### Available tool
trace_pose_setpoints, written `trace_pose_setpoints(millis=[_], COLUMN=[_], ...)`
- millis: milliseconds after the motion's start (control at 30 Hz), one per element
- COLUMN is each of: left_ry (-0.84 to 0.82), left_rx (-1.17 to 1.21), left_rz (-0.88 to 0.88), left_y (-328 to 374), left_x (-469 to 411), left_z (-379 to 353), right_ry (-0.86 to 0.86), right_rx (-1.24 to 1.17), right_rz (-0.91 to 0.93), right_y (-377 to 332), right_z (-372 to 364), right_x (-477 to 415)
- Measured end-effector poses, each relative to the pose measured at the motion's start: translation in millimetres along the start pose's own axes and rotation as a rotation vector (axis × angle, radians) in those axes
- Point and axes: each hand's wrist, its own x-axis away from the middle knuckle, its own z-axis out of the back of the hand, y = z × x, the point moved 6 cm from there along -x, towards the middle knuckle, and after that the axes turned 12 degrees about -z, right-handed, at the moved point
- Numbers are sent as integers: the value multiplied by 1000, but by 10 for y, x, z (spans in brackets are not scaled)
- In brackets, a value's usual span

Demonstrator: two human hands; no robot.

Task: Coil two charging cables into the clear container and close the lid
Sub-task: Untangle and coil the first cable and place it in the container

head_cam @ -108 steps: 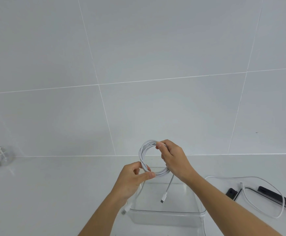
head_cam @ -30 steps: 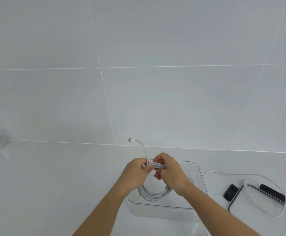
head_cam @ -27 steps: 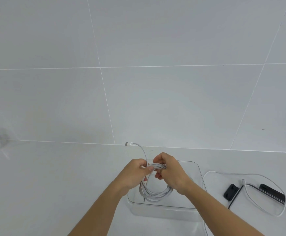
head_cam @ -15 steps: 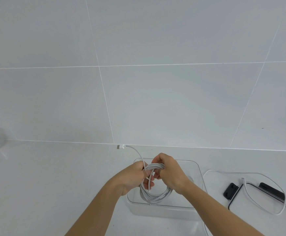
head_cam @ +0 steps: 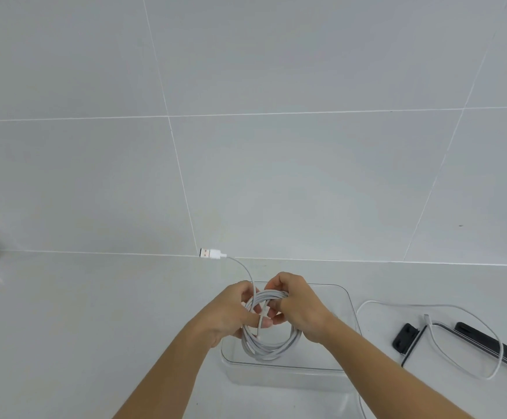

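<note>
My left hand (head_cam: 229,314) and right hand (head_cam: 299,306) both clamp the coiled cable (head_cam: 269,352) over the clear container (head_cam: 276,375), probably to wrap its loose plug end (head_cam: 213,254) round the loops.

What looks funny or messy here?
The coiled cable, held by the left hand and right hand over the clear container, has a loose tail: its USB plug sticks out up and to the left. The second cable lies uncoiled on the counter, draped over the black-edged lid. Nothing looks spilled or broken.
</note>
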Motion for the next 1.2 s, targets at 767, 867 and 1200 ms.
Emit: trace_pose_setpoints(millis=[767, 867, 1200], left_ry=[400, 388, 388], left_rx=[258, 477, 1046], left_rz=[-503, -437, -111], left_y=[-143, -198, -339], left_x=[-53, -66, -135], left_z=[26, 20, -225], right_ry=[53, 48, 28], right_rx=[-108, -122, -150], right_rz=[-93, -101, -116], right_y=[49, 36, 44], right_z=[42, 25, 10], right_x=[-56, -75, -110])
